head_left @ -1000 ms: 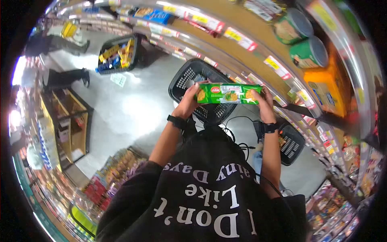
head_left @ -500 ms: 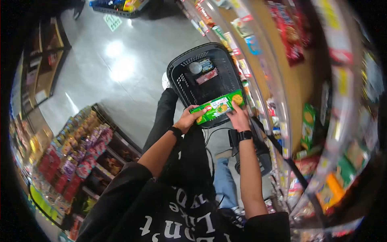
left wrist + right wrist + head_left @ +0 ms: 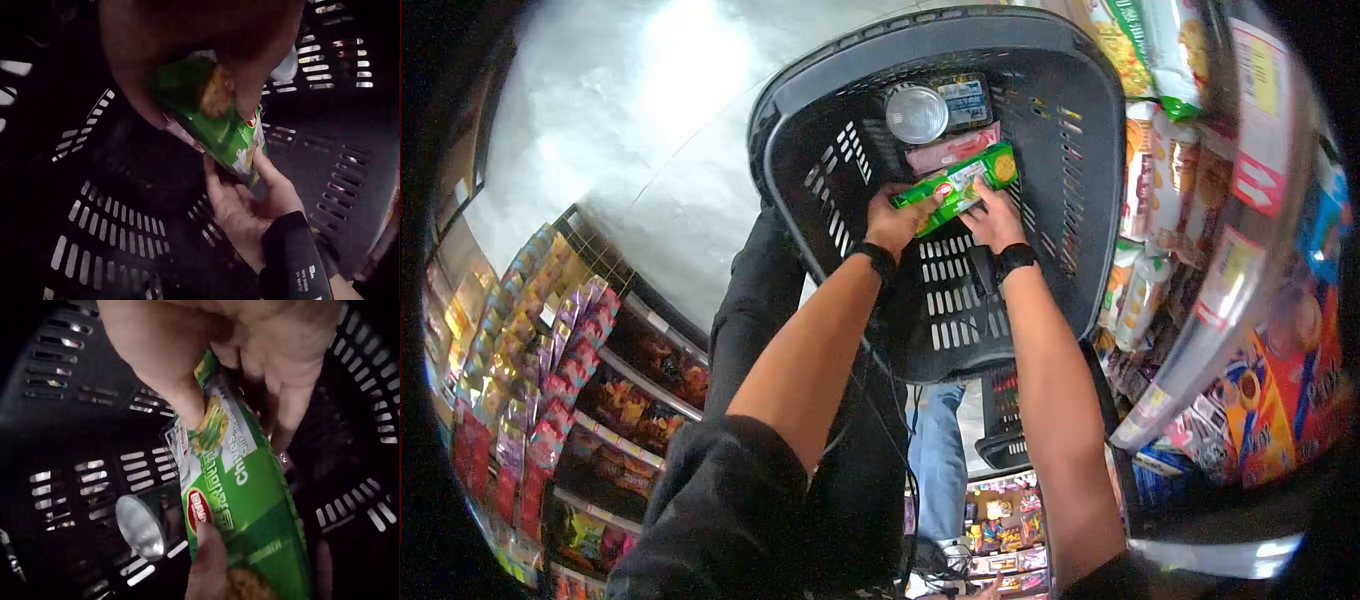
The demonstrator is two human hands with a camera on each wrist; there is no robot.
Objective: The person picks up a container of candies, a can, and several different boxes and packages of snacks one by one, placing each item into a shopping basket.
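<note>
A green packet of chives biscuits is held low inside the black shopping basket. My left hand grips its left end, thumb lying over the printed front, as the left wrist view shows from close by. The right end is pinched by my right hand, its thumb on the front and fingers behind. Just beyond the packet lie a pink pack, a round silver-topped container and a small blue-labelled box. The packet overlaps the pink pack's near edge in the head view.
A shelf of snack packs with price tags runs close along the basket's right side. On the left stands a rack of hanging colourful packets. A person's jeans leg and another dark basket are behind the near rim.
Both hands have brought the green packet down from above the basket into it. It was level before and now slants, right end farther away. The head view has moved closer to the basket.
</note>
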